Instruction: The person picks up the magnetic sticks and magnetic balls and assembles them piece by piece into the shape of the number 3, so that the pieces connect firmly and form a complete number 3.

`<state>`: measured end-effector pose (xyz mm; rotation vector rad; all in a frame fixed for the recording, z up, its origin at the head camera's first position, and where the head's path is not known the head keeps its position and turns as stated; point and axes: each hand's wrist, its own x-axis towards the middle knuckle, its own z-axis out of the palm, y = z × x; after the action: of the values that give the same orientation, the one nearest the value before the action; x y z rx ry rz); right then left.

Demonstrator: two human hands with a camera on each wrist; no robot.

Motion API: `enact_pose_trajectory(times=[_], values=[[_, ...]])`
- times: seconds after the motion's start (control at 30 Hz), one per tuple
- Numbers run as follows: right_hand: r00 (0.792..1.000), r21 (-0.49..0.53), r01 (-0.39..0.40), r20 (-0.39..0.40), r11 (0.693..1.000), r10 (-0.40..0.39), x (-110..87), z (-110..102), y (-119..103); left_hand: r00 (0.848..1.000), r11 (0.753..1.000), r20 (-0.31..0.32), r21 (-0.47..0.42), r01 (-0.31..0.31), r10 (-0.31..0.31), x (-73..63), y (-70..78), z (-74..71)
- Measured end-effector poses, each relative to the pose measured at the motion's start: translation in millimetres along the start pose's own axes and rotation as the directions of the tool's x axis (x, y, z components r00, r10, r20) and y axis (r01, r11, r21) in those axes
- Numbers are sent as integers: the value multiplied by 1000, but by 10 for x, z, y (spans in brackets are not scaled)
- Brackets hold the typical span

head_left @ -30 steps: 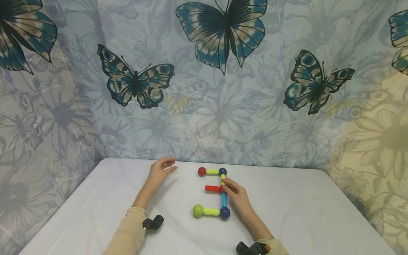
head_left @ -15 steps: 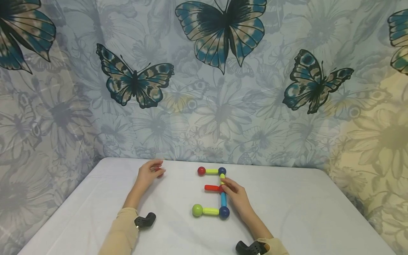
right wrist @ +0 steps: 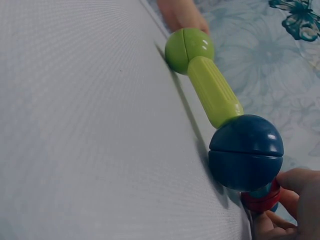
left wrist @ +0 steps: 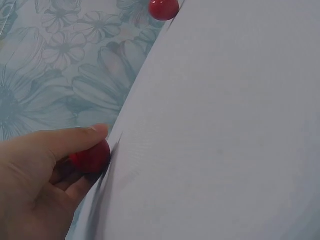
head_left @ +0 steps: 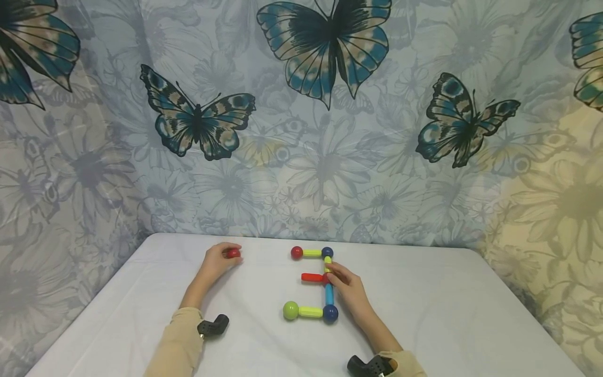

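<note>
Toward the back left of the table, my left hand (head_left: 218, 264) pinches a loose red ball (left wrist: 92, 159) between thumb and fingers. Right of it lies a joined figure of magnetic balls and rods. Its back arm ends in another red ball (head_left: 297, 253), linked by a yellow-green rod (head_left: 312, 253) to a navy ball (head_left: 327, 252). A red rod (head_left: 311, 277) points left from the middle red ball (right wrist: 260, 201), which my right hand (head_left: 353, 295) grips. A blue rod (head_left: 329, 295) leads to the front navy ball (right wrist: 246, 152), then a yellow-green rod (right wrist: 214, 90) and a green ball (right wrist: 190, 50).
A white cloth covers the table (head_left: 452, 314). Behind it hangs a butterfly-patterned backdrop (head_left: 325, 173), close to the table's back edge. Both wrists wear black cameras, the left camera (head_left: 213, 325) beside a beige sleeve (head_left: 176, 343).
My left hand has moved left, away from the figure, and a red ball now shows in its fingers where none showed a second ago. The right hand keeps its place on the figure.
</note>
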<state>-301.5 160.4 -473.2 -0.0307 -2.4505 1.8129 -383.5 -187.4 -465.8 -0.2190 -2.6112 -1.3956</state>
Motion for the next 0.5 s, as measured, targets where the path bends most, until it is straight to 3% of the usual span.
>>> enact_pose_trajectory(times=[0.5], values=[[1000, -1, -8, 3, 1000, 8, 5, -2, -1, 994, 992, 91, -122, -43, 55, 3, 252, 194]])
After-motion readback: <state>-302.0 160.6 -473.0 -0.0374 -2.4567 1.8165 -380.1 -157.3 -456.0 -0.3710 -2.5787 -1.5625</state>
